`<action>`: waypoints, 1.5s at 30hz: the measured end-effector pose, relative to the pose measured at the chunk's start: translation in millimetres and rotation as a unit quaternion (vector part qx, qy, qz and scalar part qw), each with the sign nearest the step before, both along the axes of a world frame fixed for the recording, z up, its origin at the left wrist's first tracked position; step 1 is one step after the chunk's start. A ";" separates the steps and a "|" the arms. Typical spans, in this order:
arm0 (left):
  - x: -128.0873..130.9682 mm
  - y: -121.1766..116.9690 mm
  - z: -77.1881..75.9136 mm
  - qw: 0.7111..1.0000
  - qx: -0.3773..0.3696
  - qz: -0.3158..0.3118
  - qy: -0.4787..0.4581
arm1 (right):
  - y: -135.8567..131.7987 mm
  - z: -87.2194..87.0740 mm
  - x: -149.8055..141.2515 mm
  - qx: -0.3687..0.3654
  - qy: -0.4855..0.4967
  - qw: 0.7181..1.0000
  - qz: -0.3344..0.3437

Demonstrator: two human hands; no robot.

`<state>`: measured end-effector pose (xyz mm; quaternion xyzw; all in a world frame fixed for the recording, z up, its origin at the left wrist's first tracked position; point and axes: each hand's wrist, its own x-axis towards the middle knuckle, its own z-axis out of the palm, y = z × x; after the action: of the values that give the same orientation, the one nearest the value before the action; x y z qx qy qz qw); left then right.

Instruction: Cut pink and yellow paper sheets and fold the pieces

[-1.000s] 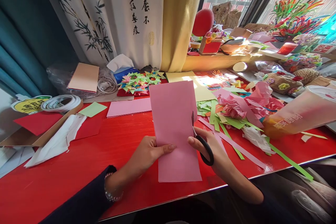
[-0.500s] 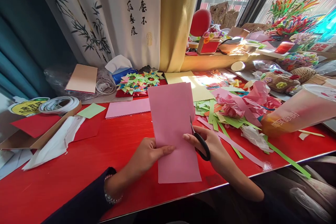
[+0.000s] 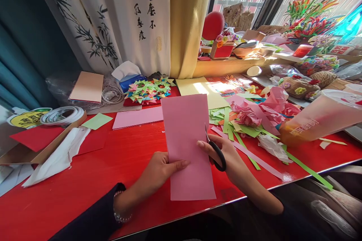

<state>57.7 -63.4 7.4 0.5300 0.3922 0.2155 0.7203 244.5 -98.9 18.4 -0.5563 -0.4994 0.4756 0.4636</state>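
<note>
A tall pink paper sheet [image 3: 186, 139] stands tilted up over the red table [image 3: 85, 180]. My left hand [image 3: 162, 169] pinches its lower left edge, thumb lying across the front. My right hand [image 3: 226, 156] grips black-handled scissors [image 3: 217, 154] at the sheet's right edge, and its fingertips also touch the paper. The scissor blades point upward along that edge; most of their length is hidden behind the paper.
Green and pink paper strips and crumpled pink tissue [image 3: 251, 118] lie right of the sheet. A tipped plastic cup [image 3: 319, 120] lies at the far right. Another pink sheet [image 3: 137, 116], folded paper stars [image 3: 148, 90], tape rolls [image 3: 62, 115] and a cardboard box [image 3: 36, 150] sit behind and left.
The pink sheet and both hands have sunk slightly lower. The scissors sit a little lower on the right edge.
</note>
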 end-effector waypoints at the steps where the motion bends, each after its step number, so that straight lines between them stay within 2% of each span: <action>1: 0.2 -0.3 0.0 1.000 -0.002 0.000 0.001 | 0.0 -0.1 0.4 -0.004 0.001 1.000 0.002; 10: 1.1 -2.4 -4.4 1.000 -0.015 -0.008 0.001 | 1.4 7.6 -0.9 0.002 0.018 1.000 0.001; 15: 2.1 -3.5 -4.8 1.000 -0.020 -0.004 0.014 | 1.7 5.4 0.0 0.002 0.024 1.000 0.003; 20: 2.8 -5.4 -6.0 1.000 -0.017 -0.014 0.012 | 2.0 5.9 0.7 0.036 0.017 0.999 -0.002; 23: 3.1 -6.1 -7.2 1.000 -0.019 -0.014 0.016 | 2.8 6.0 1.3 0.020 0.023 1.000 0.000; 45: 4.7 -8.9 -9.2 0.998 0.038 -0.027 0.046 | 6.6 14.2 3.2 0.030 0.010 0.999 -0.022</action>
<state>62.5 -72.3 -1.8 0.5763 0.4023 0.1860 0.6866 247.7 -92.3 32.6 -0.5483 -0.4959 0.4559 0.4955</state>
